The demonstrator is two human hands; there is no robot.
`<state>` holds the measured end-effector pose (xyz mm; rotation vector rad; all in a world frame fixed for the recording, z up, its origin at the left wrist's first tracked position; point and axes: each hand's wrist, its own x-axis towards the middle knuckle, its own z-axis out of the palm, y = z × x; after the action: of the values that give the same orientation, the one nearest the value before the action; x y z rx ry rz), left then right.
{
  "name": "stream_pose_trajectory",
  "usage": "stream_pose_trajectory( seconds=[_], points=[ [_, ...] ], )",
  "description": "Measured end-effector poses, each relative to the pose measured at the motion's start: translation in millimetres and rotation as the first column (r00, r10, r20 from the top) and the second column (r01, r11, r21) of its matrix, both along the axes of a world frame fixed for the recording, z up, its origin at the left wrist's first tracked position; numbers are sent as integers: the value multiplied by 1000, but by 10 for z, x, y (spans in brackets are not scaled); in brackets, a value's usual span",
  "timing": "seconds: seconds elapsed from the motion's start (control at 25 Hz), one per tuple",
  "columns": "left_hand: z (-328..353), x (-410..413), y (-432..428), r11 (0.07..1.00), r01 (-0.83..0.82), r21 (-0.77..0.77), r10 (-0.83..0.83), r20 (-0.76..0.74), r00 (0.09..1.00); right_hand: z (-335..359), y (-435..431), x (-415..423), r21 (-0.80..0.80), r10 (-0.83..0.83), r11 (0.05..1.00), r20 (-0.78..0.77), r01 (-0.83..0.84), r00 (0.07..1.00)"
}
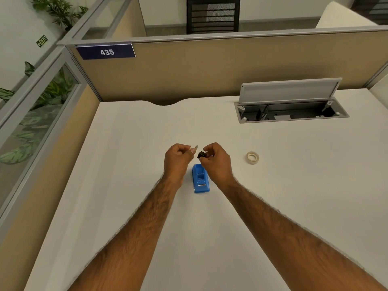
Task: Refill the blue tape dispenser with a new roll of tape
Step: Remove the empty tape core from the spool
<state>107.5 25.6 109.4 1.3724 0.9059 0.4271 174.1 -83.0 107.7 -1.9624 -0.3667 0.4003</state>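
The blue tape dispenser (200,181) sits mid-tabletop (130,164), empty. Above it, the right hand (216,162) has its fingers closed on a black spool (202,154); the left hand (178,159) pinches a pale scrap. A tape roll (252,157) lies well to the right, beige partitions (189,70) behind.

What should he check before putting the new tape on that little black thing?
1. Black spool core held in the right hand: ok.
2. Core free of old tape: cannot tell; the left hand pinches a small pale scrap.
3. Blue tape dispenser empty and open on the desk: ok.
4. New tape roll nearby: ok, lying flat to the right.
5. A hand free for the roll: not ok, both are holding something.
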Motion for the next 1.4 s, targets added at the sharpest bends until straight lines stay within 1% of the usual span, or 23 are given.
stream_pose_trajectory(
  seconds=[0.08, 0.16, 0.24, 0.36, 0.52, 0.68, 0.72, 0.84, 0.96, 1.0, 1.04, 1.12, 1.24, 1.32, 1.4],
  points=[
    [-14, 162, 90, 996, 1, 86, 1, -18, 1000, -52, 10, 60, -32, -14, 999, -41, 13, 999],
    [-67, 330, 164, 972, 61, 226, -45, -76, 996, -111, 9, 119, -78, -12, 997, -46, 8, 999],
    [-144, 486, 226, 931, 135, 338, -88, -151, 985, -167, 12, 177, -112, -12, 994, -41, 7, 999],
    [-308, 718, 356, 847, 283, 450, -166, -283, 945, -247, 31, 252, -146, -11, 989, -26, 7, 1000],
    [-569, 940, 573, 745, 432, 509, -234, -408, 883, -346, 25, 320, -168, -11, 986, -12, 9, 1000],
    [-785, 1057, 667, 647, 500, 575, -230, -479, 847, -415, -6, 392, -187, 2, 982, 11, 0, 1000],
    [-829, 1066, 674, 635, 500, 589, -219, -483, 848, -426, -10, 407, -196, 4, 981, 16, -1, 1000],
    [-919, 1033, 700, 657, 467, 592, -202, -459, 865, -452, -9, 432, -207, 7, 978, 15, -4, 1000],
    [-933, 936, 750, 636, 507, 583, -238, -476, 846, -448, 7, 425, -205, 22, 979, 19, -18, 1000],
    [-916, 888, 762, 649, 507, 568, -249, -471, 846, -443, 16, 417, -199, 29, 980, 15, -26, 999],
    [-892, 835, 765, 675, 487, 555, -250, -448, 858, -436, 23, 408, -196, 37, 980, 10, -34, 999],
    [-794, 697, 748, 749, 386, 539, -210, -359, 909, -406, 46, 379, -195, 52, 979, -1, -51, 999],
    [-550, 456, 629, 879, 209, 430, -140, -187, 972, -338, 86, 317, -194, 84, 977, -9, -84, 996],
    [-355, 292, 492, 926, 204, 317, -174, -120, 977, -264, 99, 263, -152, 87, 984, -30, -91, 996],
    [-220, 148, 354, 943, 269, 195, -258, -80, 963, -193, 98, 201, -63, 86, 994, -70, -90, 994]
  ],
)
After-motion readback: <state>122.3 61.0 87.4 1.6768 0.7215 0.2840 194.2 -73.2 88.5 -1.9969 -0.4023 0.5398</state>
